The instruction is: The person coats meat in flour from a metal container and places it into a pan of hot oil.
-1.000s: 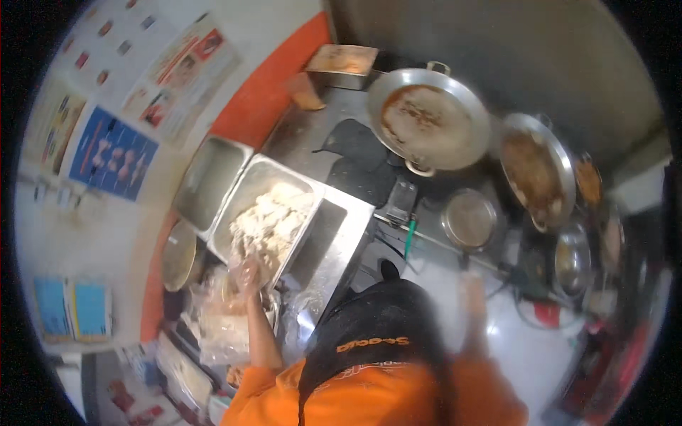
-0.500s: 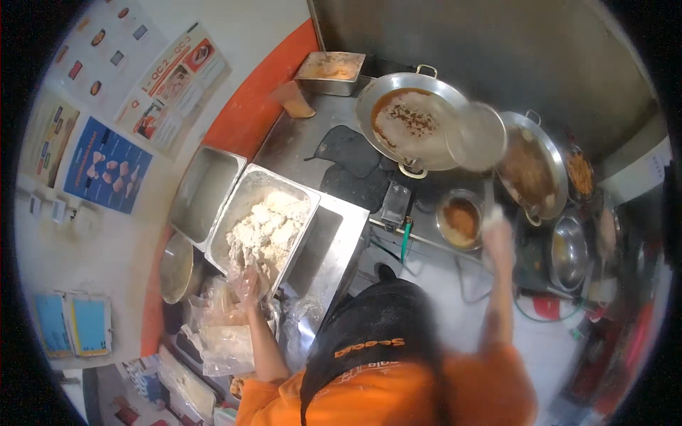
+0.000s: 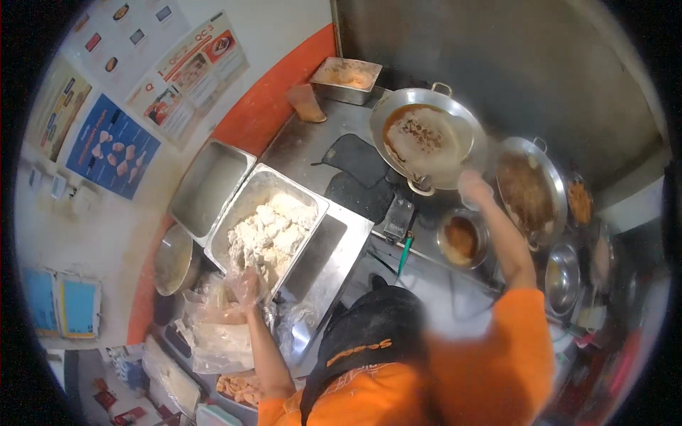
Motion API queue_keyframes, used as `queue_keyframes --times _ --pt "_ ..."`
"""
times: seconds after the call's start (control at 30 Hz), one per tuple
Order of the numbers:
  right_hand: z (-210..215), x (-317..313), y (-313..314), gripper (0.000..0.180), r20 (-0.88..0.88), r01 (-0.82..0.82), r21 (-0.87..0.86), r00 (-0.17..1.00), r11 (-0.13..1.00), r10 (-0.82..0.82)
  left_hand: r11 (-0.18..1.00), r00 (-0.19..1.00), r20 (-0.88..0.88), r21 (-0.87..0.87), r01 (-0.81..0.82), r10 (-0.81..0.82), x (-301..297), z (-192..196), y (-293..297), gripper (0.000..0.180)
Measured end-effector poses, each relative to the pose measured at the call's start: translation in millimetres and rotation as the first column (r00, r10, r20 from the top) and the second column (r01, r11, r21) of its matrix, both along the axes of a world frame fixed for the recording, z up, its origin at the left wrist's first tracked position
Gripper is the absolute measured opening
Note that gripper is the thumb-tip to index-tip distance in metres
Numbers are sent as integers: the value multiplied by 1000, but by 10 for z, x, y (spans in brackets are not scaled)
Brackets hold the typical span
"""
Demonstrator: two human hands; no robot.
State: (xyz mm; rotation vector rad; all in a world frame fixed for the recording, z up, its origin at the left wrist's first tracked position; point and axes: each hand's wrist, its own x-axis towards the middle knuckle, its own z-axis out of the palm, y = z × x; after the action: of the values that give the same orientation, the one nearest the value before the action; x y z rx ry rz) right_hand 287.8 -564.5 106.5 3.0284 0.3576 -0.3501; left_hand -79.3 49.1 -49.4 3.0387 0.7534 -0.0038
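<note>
My left hand [image 3: 250, 288], in a clear plastic glove, is at the near rim of a deep steel pan [image 3: 321, 207] with pale floury clumps [image 3: 273, 231]. Crumpled clear plastic bags [image 3: 213, 334] crowd beside it, and its fingers do not show clearly. My right hand [image 3: 474, 189], gloved and closed, reaches to the near-right rim of a wide frying pan [image 3: 383, 121] holding brown oil, pale foam and dark bits. It grips a round skimmer, whose blurred head [image 3: 465, 138] seems to lie over the pan's right side; the handle is mostly hidden by the hand.
A second pan [image 3: 529, 188] of brown oil sits right of the first. Steel bowls [image 3: 463, 239] [image 3: 563, 279] stand nearer. An unfilled-looking steel tray [image 3: 213, 188] adjoins the floury pan. Black cloths [image 3: 355, 156] lie on the counter; a green hose [image 3: 406, 257] hangs at its edge.
My right hand has moved forward to the frying pan's rim, and the skimmer has shifted from above the gap between pans to the first pan. My left hand stays by the floury pan.
</note>
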Motion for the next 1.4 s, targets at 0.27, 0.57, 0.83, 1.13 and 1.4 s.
queue_keyframes --times 0.27,0.57,0.83,1.13,1.4 --pt "-542 527 -41 10 -26 -366 -29 930 930 366 967 885 417 -227 -118 207 204 288 -256 27" --pt "-212 374 159 11 -69 -189 240 975 952 211 999 962 269 -32 -44 51 373 1036 -638 13" --pt "-576 646 -72 10 -195 0 705 962 709 193 991 937 338 127 44 -85 303 749 -453 15" --pt "-333 298 116 7 -406 362 856 913 369 48 875 873 339 -452 -174 349 410 1417 -785 32" --pt "-56 -134 516 13 -404 425 864 905 270 -130 967 942 299 -243 -82 155 296 1219 -619 45"
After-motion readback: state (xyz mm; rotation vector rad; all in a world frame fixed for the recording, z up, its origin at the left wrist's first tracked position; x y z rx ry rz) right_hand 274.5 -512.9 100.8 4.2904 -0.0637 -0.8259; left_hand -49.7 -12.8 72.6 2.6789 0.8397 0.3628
